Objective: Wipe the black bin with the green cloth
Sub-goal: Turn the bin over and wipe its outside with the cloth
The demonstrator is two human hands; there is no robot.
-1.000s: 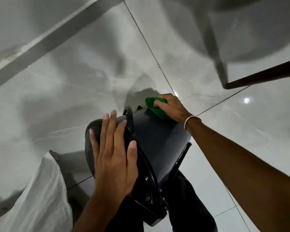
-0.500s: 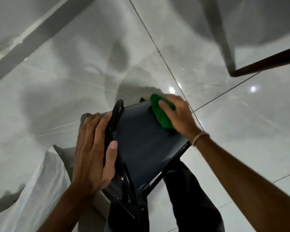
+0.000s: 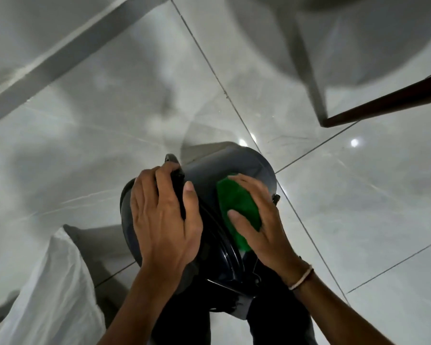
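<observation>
**Cloth drawn back down the bin wall**

Watching the head view, I saw the black bin (image 3: 237, 168) lying tipped on its side above the tiled floor (image 3: 358, 195), its lower end resting against the person's dark-trousered lap (image 3: 279, 324). The right hand (image 3: 266, 220) lay flat on the grey side wall with the green cloth (image 3: 239, 210) pressed beneath its palm; its fingers (image 3: 241, 181) were spread and curled loosely over the cloth, pinning it against the bin rather than bunching it in a fist. Half a second before, that hand and cloth had been up at the far edge of the wall; now both sat nearer the person, close to the glossy black rim (image 3: 224, 247).

The left hand (image 3: 162, 220) gripped the bin on the other side, fingers wrapped over the rim's upper part and thumb laid along it. A second before it had rested flat and open on the rounded body; since then it had closed around the rim. The bin had also rolled somewhat, showing less of the flat wall than before.

A white sack (image 3: 50, 295) lay at lower left, apart from the bin. A dark wooden bar (image 3: 383, 103) crossed the upper right, well clear. A pale band (image 3: 301, 280) circled the right wrist.
</observation>
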